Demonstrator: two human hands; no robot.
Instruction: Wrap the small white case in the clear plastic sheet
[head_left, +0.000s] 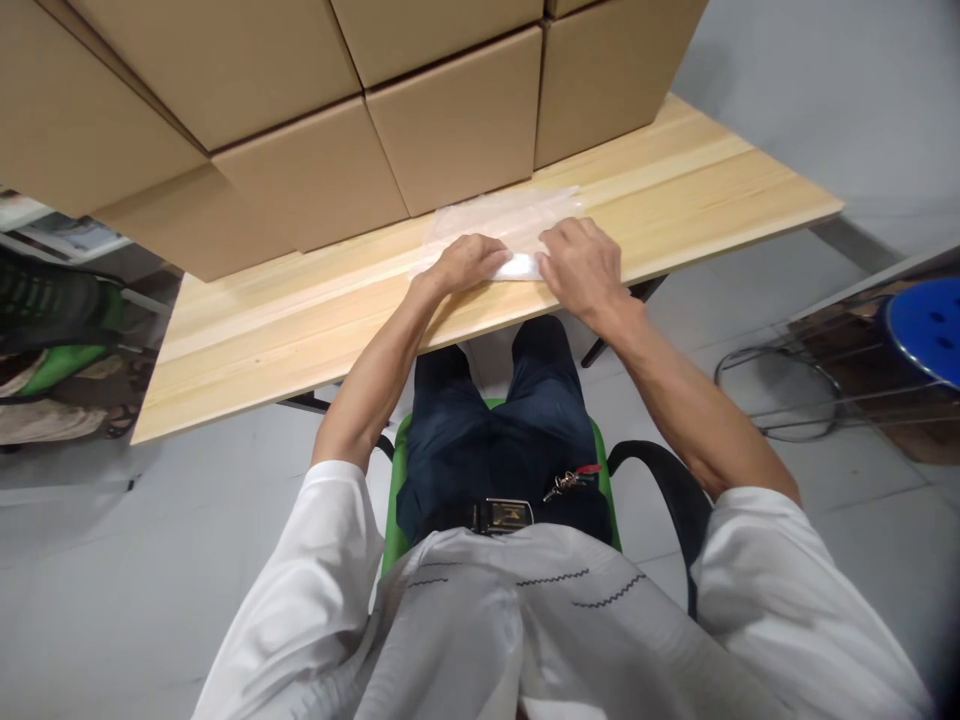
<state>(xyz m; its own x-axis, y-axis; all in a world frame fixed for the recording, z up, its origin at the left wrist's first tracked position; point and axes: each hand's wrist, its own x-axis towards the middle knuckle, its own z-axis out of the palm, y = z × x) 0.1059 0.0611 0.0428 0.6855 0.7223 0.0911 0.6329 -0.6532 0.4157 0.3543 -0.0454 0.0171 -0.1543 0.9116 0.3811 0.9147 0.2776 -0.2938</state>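
Observation:
A thin, see-through whitish plastic sheet (pixel 502 215) lies on the wooden table, its far edge close to the boxes. Along its near edge is a white folded or rolled part (pixel 519 267), near the table's front edge; whether something is inside it I cannot tell. My left hand (pixel 471 262) grips the left end of this part, fingers curled and thumb pointing inward. At the other end my right hand (pixel 581 262) is closed over it, with its thumb and fingers bent. The undersides of both hands are hidden.
Large cardboard boxes (pixel 457 120) are stacked along the back of the table (pixel 712 180). I sit on a green chair with a black armrest (pixel 667 490). A blue stool (pixel 930 325) stands at right. Part of another person's sandalled foot (pixel 120 420) shows at left.

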